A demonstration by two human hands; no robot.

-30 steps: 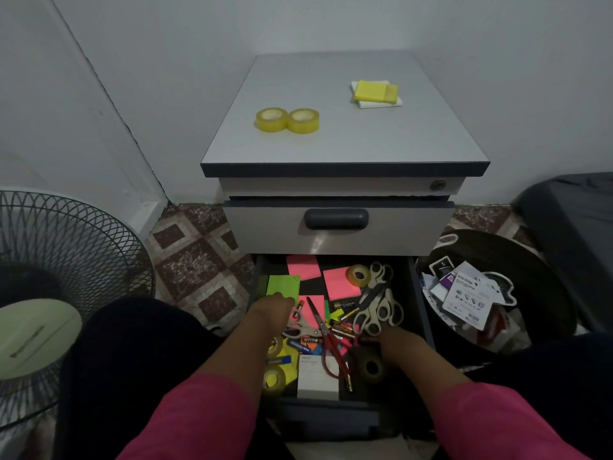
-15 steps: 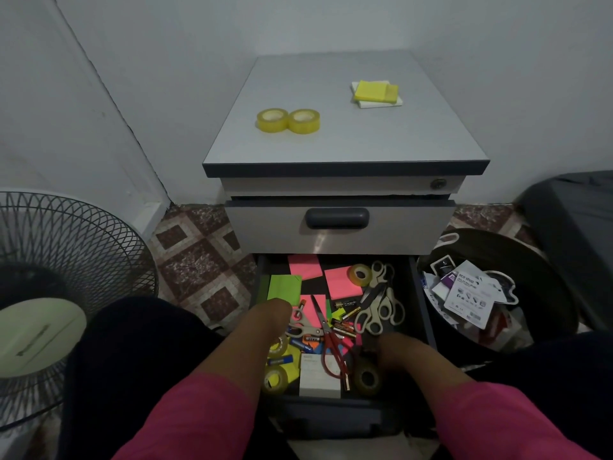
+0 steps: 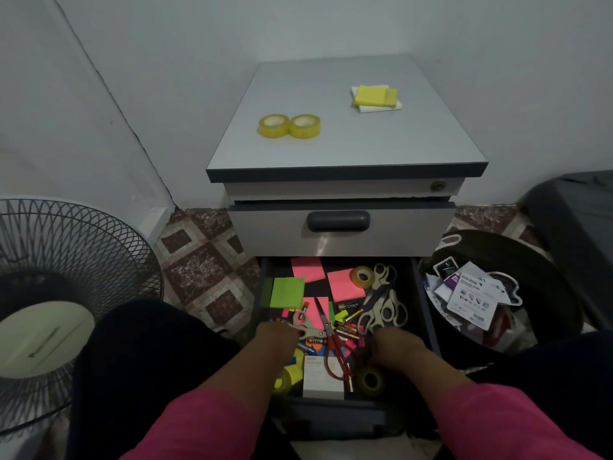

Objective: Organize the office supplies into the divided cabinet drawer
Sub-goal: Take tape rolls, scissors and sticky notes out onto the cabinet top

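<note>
The bottom cabinet drawer [image 3: 422, 293] is open and holds mixed supplies. Among them are a green sticky pad [image 3: 287, 292], pink sticky pads [image 3: 343, 283], a clear tape roll [image 3: 363, 277], grey scissors [image 3: 381, 307], red scissors [image 3: 335, 353], loose batteries [image 3: 346, 328] and a white notepad [image 3: 323, 376]. My left hand [image 3: 275, 338] is low in the drawer's left side, its fingertips at a small pair of grey-handled scissors [image 3: 306, 327]. My right hand [image 3: 394, 343] reaches down on the right, beside a dark tape roll [image 3: 370, 381]. The fingers of both hands are hidden.
On the cabinet top [image 3: 348, 144] lie two yellow tape rolls [image 3: 289, 126] and a yellow sticky pad [image 3: 374, 97]. The upper drawer [image 3: 338, 227] is closed. A black bin [image 3: 497, 293] with torn packaging stands right; a floor fan [image 3: 49, 293] stands left.
My left hand has drawn back from the green sticky pad towards me, to the small scissors. My right hand has hardly moved.
</note>
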